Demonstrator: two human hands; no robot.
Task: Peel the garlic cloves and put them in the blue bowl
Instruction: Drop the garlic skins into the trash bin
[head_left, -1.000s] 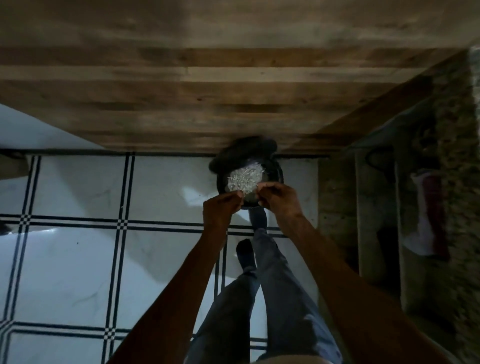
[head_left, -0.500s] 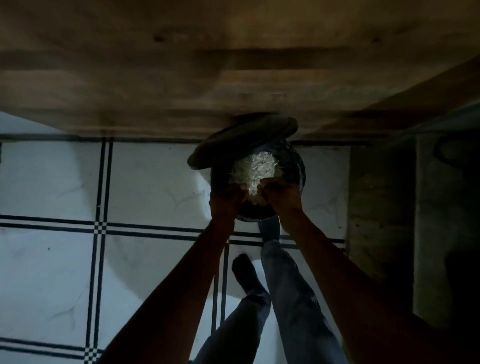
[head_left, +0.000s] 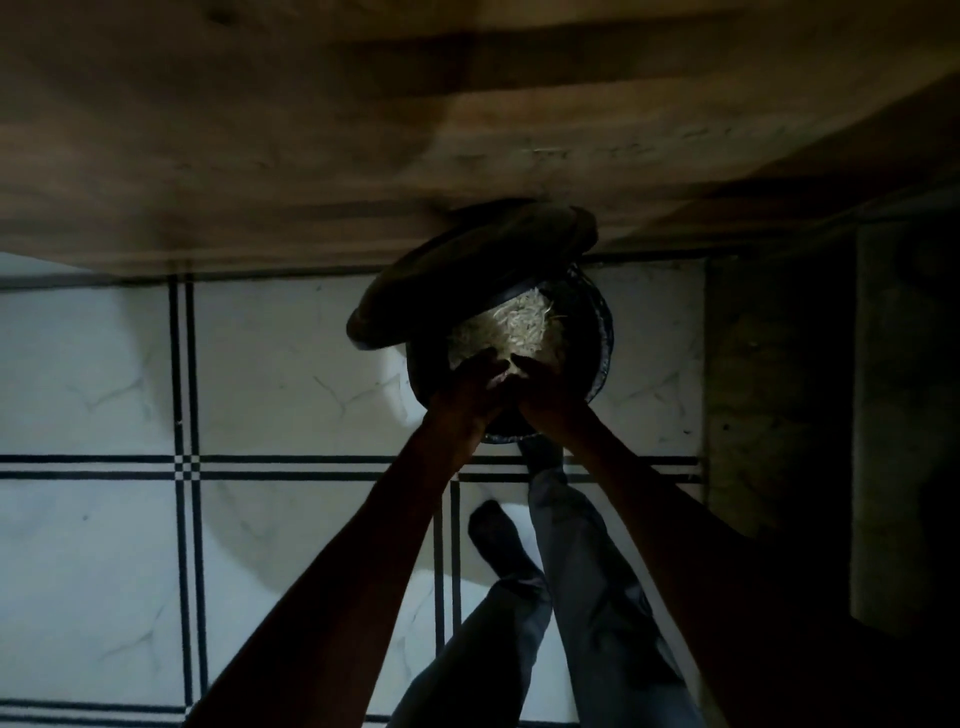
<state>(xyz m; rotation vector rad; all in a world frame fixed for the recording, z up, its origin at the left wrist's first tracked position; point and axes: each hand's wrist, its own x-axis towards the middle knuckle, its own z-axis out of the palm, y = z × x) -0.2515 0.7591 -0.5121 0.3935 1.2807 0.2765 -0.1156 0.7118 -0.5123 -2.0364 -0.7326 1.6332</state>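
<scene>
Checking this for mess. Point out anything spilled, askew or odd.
Nothing spilled that I can see. The bin lid stands tilted open, and both hands hover over the white scraps inside.

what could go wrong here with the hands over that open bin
The hands, left and right, meet over the open bin of pale scraps, so whatever they hold could drop in. The raised lid might fall onto them. The scene is dim, so small pieces may be missed.
</scene>
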